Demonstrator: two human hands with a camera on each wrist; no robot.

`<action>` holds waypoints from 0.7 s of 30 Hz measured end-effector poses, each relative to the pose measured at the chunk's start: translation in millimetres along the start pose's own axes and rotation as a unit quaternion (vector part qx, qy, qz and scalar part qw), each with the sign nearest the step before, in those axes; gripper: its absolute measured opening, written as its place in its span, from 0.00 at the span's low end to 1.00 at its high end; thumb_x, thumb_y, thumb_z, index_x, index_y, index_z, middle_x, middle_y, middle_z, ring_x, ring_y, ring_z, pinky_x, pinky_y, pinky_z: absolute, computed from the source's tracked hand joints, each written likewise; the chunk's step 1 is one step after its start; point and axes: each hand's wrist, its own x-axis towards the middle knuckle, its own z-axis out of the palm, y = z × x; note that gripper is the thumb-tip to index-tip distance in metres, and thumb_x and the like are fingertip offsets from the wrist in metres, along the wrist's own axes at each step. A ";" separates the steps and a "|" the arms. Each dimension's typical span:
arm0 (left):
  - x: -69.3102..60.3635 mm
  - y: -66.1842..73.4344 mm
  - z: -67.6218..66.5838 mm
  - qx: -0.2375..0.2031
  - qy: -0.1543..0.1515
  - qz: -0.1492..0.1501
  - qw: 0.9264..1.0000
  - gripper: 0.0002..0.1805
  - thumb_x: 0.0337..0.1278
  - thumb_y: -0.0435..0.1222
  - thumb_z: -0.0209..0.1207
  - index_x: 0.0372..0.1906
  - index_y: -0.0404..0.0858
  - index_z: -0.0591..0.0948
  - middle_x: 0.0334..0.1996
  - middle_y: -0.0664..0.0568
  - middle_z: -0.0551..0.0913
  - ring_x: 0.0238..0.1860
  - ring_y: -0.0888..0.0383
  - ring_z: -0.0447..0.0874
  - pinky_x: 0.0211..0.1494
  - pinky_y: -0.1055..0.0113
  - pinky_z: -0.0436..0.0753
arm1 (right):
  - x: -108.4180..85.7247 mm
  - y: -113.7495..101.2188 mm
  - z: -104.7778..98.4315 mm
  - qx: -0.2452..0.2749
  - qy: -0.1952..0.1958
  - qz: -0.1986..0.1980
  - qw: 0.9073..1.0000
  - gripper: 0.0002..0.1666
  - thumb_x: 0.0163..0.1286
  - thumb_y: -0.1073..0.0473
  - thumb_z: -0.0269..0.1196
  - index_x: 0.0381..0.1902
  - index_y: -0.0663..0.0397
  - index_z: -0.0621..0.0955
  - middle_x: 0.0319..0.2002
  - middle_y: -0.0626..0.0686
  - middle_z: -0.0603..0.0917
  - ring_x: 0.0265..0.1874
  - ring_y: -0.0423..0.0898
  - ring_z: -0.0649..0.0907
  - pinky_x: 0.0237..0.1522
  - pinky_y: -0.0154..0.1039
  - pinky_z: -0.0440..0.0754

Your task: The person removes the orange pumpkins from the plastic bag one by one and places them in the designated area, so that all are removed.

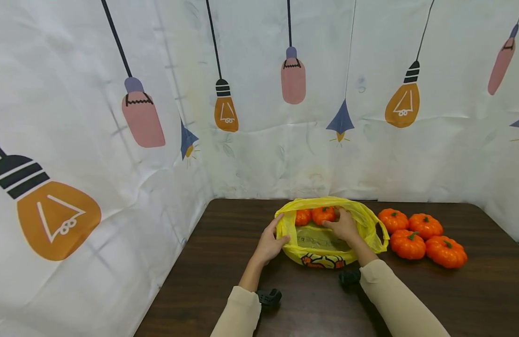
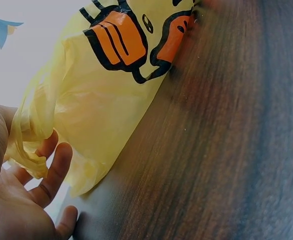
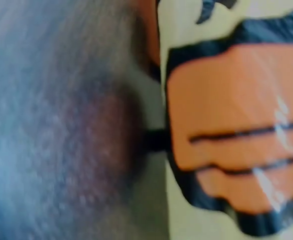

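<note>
A yellow plastic bag [image 1: 290, 250] with a cartoon print lies on the table, its mouth spread toward me. My left hand [image 1: 269, 238] holds the bag's left rim; in the left wrist view, the bag's handle [image 2: 19, 135] passes between the thumb side and the bent fingers. Inside the mouth, my right hand [image 1: 344, 227] grips a small orange pumpkin [image 1: 322, 214], thumb in front and fingers at its right side. Another pumpkin [image 1: 302, 217] sits left of it in the bag. The right wrist view has only the bag's print [image 3: 231, 100] close up, so those fingers are hidden there.
Several orange pumpkins [image 1: 446, 252] with green stems sit grouped on the dark wooden table [image 1: 192, 281], right of the bag. White cloth [image 1: 259, 164] printed with hanging lamps stands behind the table and along its left side.
</note>
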 end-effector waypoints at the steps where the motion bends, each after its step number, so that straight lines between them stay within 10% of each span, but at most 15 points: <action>1: 0.1 -0.2 0.1 -0.001 -0.001 -0.002 1.000 0.40 0.68 0.30 0.59 0.81 0.51 0.61 0.70 0.36 0.72 0.56 0.48 0.82 0.50 0.60 0.84 | -0.5 0.3 -0.9 -0.006 -0.005 -0.005 1.000 0.49 0.72 0.49 0.65 0.79 0.66 0.57 0.74 0.75 0.61 0.70 0.75 0.64 0.66 0.68 0.68; 21: 1.9 -4.1 0.3 0.004 0.001 0.005 1.000 0.39 0.68 0.31 0.60 0.81 0.51 0.61 0.71 0.36 0.71 0.58 0.46 0.81 0.52 0.58 0.84 | -28.5 -4.9 -18.4 0.057 -0.070 -0.019 0.996 0.52 0.69 0.48 0.70 0.78 0.63 0.56 0.75 0.72 0.60 0.68 0.70 0.69 0.60 0.61 0.77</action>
